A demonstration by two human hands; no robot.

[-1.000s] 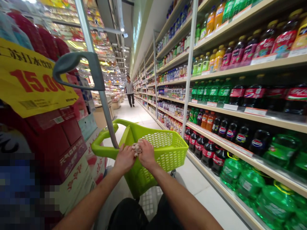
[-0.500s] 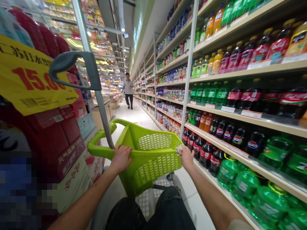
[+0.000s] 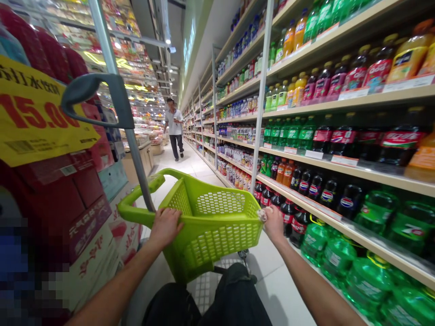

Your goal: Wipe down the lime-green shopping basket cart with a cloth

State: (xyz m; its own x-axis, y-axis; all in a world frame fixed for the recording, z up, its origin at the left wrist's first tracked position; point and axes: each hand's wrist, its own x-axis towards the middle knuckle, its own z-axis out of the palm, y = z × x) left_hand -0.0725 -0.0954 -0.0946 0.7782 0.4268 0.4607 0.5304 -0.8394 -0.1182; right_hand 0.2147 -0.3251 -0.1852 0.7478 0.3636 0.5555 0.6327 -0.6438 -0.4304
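A lime-green shopping cart basket (image 3: 224,233) with slotted sides stands right in front of me, its inside bare where it shows. My left hand (image 3: 166,225) is closed over its near left rim, beside the cart's green handle (image 3: 131,209). At the right front corner, my right hand (image 3: 273,222) is closed on a crumpled whitish cloth (image 3: 262,215), which touches the rim there. What the cloth is made of I cannot tell. My dark-trousered knees (image 3: 234,296) are just below the basket.
Shelves of soda bottles (image 3: 336,140) line the right side. On the left, a metal pole (image 3: 137,158) with a grey handle (image 3: 97,97) rises beside stacked boxes (image 3: 90,217) and a yellow price sign (image 3: 41,117). A person (image 3: 174,129) is in the aisle (image 3: 200,170) ahead.
The person ahead has come closer. My right hand has shifted slightly right together with the cloth and the basket's corner. The left hand keeps its hold, and the view has turned a little.
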